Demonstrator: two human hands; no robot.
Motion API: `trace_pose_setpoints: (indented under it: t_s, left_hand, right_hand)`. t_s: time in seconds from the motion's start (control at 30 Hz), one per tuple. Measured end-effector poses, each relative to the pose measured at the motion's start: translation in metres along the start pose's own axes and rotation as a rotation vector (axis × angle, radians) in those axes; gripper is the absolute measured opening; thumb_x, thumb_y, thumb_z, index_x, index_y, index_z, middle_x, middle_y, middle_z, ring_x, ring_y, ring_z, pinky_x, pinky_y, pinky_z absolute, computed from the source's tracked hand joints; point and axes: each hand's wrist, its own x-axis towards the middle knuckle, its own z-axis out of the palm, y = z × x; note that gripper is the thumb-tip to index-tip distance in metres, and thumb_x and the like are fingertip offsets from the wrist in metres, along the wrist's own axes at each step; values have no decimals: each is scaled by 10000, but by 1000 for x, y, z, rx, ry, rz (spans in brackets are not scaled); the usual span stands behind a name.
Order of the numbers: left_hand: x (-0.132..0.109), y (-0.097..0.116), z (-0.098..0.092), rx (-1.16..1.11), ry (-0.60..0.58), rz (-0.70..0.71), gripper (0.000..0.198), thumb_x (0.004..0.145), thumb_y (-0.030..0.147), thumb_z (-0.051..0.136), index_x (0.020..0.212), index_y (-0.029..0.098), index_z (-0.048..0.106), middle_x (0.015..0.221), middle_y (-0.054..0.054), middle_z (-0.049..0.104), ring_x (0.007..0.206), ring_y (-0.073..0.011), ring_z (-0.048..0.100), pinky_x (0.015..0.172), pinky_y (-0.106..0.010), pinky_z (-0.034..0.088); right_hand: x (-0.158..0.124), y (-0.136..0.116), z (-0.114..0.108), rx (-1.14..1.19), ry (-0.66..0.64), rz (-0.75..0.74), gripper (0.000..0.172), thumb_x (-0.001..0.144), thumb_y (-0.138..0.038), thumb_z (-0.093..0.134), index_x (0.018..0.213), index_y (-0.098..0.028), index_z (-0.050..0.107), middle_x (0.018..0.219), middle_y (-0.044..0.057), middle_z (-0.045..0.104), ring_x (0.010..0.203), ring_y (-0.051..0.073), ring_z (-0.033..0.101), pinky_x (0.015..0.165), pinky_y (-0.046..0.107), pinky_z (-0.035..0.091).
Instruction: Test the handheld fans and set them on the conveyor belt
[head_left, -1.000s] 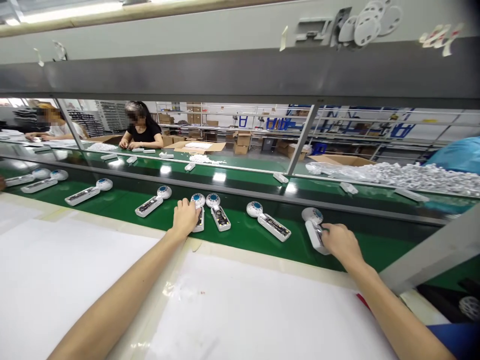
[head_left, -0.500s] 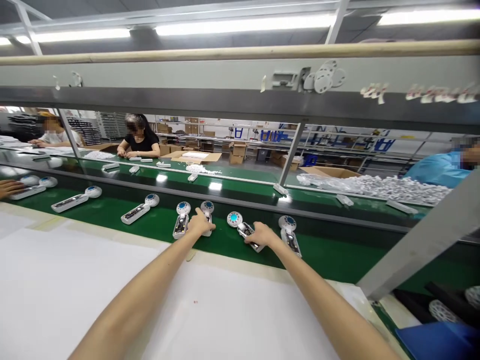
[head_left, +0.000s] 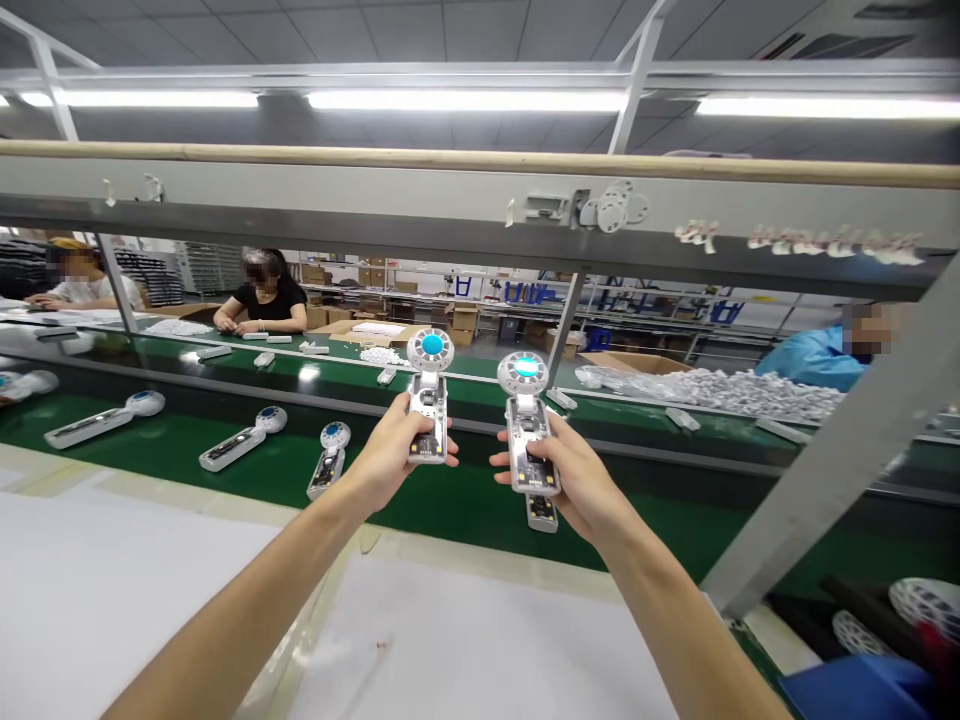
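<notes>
My left hand [head_left: 394, 445] grips a white device [head_left: 430, 395] with a round head and a blue centre, held upright above the green belt [head_left: 442, 500]. To its right, my right hand [head_left: 574, 470] is closed round a similar device [head_left: 525, 410], thumb on its exposed circuit board. Behind and below that one, the lower end of another device [head_left: 541, 513] lies on the belt, its upper part hidden. Further left on the belt rest a near device [head_left: 328, 462], a middle device [head_left: 241, 440] and a far-left device [head_left: 103, 420].
A white work surface [head_left: 480, 640] lies in front of me. A slanted metal post [head_left: 825, 450] stands at the right, by a blue bin [head_left: 855, 690]. Beyond the belt, a pile of white parts [head_left: 742, 398] and several people are seen.
Both hands have lifted their devices off the belt and turned them upright. The view has tilted up, and the devices left on the belt appear further left.
</notes>
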Motion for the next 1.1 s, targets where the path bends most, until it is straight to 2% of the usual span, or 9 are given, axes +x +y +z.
trace_pose_setpoints:
  t_s: [0.17,0.27,0.37,0.53,0.63,0.77,0.87,1.0,1.1]
  left_hand:
    - [-35,12,10,-59,-130,135,458,817,126,595,1203,210,364,1280,-103,607,946,-261,725,742,-412,636]
    - [-45,14,12,-20,-207,187,595,836,142,609,1324,258,288,1213,-73,637,883,-232,735,736,-381,628]
    - [-48,16,13,-25,-257,197,696,848,159,607,1409,299,220,1166,-66,652,822,-225,739,721,-374,619]
    - [-48,15,15,-59,-272,164,692,819,135,612,1390,251,239,1066,-82,687,737,-216,733,654,-322,589]
    - [-46,12,14,-80,-296,176,681,813,120,603,1380,241,244,1009,-66,694,733,-214,730,646,-315,581]
    - [-45,10,12,-103,-321,219,697,831,112,583,1409,264,227,987,-45,690,743,-203,724,656,-319,584]
    - [-46,9,12,-104,-343,248,726,834,110,584,1429,281,205,968,-36,692,787,-214,724,680,-332,590]
    - [-46,7,12,-107,-361,273,732,826,109,589,1429,263,204,947,-33,700,745,-193,710,680,-330,579]
    - [-45,5,12,-95,-345,282,714,833,108,584,1423,266,214,923,-17,700,729,-180,704,698,-325,567]
  right_hand:
    - [-30,-11,4,-18,6,-196,710,798,-218,664,1420,-298,331,1108,50,683,905,238,735,772,425,629]
    - [-38,-15,2,-44,-44,-209,837,824,-235,667,1510,-351,201,1141,63,676,863,239,741,708,415,632]
    - [-42,-18,-1,-71,-104,-209,826,862,-247,641,1533,-352,172,1103,68,683,800,231,739,678,413,629]
    - [-43,-13,2,-90,-142,-264,774,882,-222,625,1526,-332,210,1126,73,672,818,210,726,715,390,624]
    - [-44,-8,8,-94,-144,-295,734,901,-221,605,1519,-335,226,1198,84,646,895,215,718,743,389,628]
    - [-48,-5,15,-173,-119,-342,717,924,-216,587,1525,-365,226,1342,78,584,1049,225,684,862,408,612]
    - [-51,-5,17,-191,-136,-361,708,931,-220,578,1529,-367,228,1344,66,587,1045,219,682,901,416,598]
    - [-51,-3,17,-182,-149,-346,743,928,-221,577,1547,-351,187,1211,61,656,987,221,697,888,424,595]
    - [-50,-3,18,-127,-160,-300,742,915,-215,582,1540,-348,204,1235,75,643,932,215,705,796,397,619]
